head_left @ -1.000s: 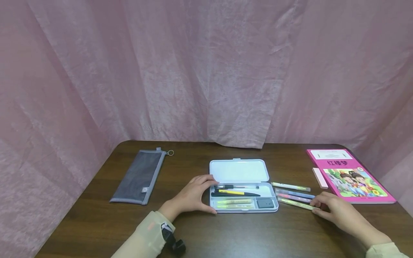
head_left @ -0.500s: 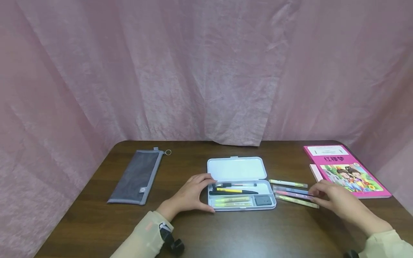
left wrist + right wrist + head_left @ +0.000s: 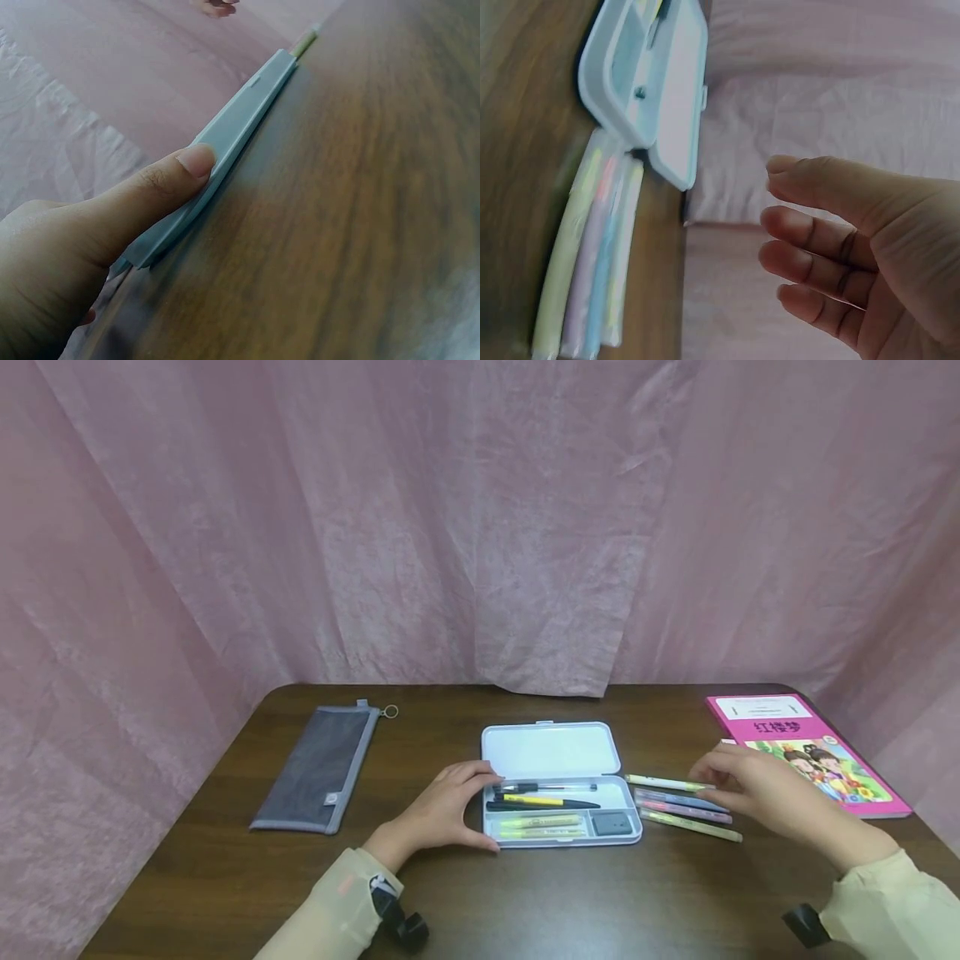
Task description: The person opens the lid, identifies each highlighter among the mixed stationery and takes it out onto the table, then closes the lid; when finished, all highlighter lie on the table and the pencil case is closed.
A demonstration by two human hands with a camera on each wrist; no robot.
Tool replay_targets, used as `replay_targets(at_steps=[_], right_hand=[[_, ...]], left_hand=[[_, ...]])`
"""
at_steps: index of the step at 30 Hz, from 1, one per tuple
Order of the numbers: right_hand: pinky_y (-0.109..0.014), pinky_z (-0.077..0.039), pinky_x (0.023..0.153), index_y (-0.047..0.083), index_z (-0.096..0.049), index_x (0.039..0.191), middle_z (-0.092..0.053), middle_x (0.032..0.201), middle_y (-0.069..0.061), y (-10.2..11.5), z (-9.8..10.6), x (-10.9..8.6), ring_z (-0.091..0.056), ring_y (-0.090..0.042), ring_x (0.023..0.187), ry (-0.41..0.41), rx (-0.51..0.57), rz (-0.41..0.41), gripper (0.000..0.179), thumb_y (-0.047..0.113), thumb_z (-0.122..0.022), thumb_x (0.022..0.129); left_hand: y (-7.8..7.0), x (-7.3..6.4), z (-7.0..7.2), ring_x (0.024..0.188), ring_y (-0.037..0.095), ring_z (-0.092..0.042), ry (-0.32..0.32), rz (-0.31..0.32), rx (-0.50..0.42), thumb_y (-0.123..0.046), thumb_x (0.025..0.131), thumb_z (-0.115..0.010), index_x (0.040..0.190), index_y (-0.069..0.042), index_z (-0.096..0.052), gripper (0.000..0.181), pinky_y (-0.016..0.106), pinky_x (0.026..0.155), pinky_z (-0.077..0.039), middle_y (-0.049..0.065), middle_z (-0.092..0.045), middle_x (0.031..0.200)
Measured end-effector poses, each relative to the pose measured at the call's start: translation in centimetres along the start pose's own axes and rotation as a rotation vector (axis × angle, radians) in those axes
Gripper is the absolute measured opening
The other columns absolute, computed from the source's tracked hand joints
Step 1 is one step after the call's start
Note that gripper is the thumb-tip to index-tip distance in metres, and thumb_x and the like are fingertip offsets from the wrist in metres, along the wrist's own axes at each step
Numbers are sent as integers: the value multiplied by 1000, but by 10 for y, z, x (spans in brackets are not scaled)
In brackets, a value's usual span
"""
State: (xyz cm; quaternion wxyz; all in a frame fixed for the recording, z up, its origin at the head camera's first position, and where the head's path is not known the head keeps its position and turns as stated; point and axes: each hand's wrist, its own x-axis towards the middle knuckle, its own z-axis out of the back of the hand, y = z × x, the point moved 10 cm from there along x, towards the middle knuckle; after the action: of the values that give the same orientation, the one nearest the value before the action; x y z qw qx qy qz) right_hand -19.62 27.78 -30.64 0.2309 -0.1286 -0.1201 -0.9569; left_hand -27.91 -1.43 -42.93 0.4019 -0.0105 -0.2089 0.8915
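Observation:
A white pencil case (image 3: 551, 750) lies with its lid laid back. My left hand (image 3: 442, 814) grips its left end, thumb (image 3: 196, 161) pressed on the front wall and fingers at the back. Inside are a clear pen with a black cap (image 3: 547, 788), a yellow-and-black pen (image 3: 543, 800), two yellow-green highlighters (image 3: 540, 827) and a dark grey block (image 3: 611, 823). Right of the case lie a yellow-green (image 3: 690, 825), a purple-pink (image 3: 682, 812), a blue (image 3: 678, 799) and a white-and-yellow marker (image 3: 660, 782). My right hand (image 3: 765, 785), fingers loosely bent, hovers by their right ends, holding nothing.
A grey mesh zip pouch (image 3: 318, 768) with a ring lies at the left of the brown table (image 3: 525, 902). A pink book (image 3: 817, 760) lies at the back right, beside a pale bar mostly hidden by my right hand. A pink curtain (image 3: 480, 527) hangs behind.
My right hand has left the right end of the yellow-green marker, moving up and toward the back, near the white-and-yellow marker's end. The left hand stays on the case.

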Motion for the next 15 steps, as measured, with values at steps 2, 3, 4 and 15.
replay_targets(at_steps=[2, 3, 4, 15], right_hand=[[-21, -46, 59, 17, -71, 89, -58, 78, 18, 6, -1, 6, -48, 4, 70, 57, 23, -23, 17, 14, -80, 74], [-21, -47, 61, 17, -71, 89, -59, 79, 17, 9, -1, 9, -48, 4, 71, 75, 30, -29, 16, 15, -80, 75], [-22, -48, 62, 17, -71, 90, -59, 81, 17, 11, -1, 12, -49, 4, 72, 97, 42, -41, 16, 16, -79, 76], [-30, -55, 73, 18, -71, 98, -67, 92, 7, 43, -18, 36, -60, -4, 81, 212, 135, -34, 15, 20, -74, 83]], left_hand=[[1, 0, 0, 138, 19, -36, 5, 4, -1, -71, 65, -73, 139, -27, -48, 89, 47, 115, -31, -2, -43, 146], [1, 0, 0, 139, 19, -36, 6, 6, -1, -71, 65, -72, 139, -28, -48, 89, 47, 116, -31, -3, -42, 146], [1, 0, 0, 139, 19, -36, 8, 8, -3, -71, 65, -72, 139, -28, -48, 89, 47, 116, -31, -3, -42, 146], [1, 0, -1, 139, 20, -36, 8, 7, -7, -71, 65, -72, 139, -28, -48, 89, 48, 115, -31, -2, -43, 146]])
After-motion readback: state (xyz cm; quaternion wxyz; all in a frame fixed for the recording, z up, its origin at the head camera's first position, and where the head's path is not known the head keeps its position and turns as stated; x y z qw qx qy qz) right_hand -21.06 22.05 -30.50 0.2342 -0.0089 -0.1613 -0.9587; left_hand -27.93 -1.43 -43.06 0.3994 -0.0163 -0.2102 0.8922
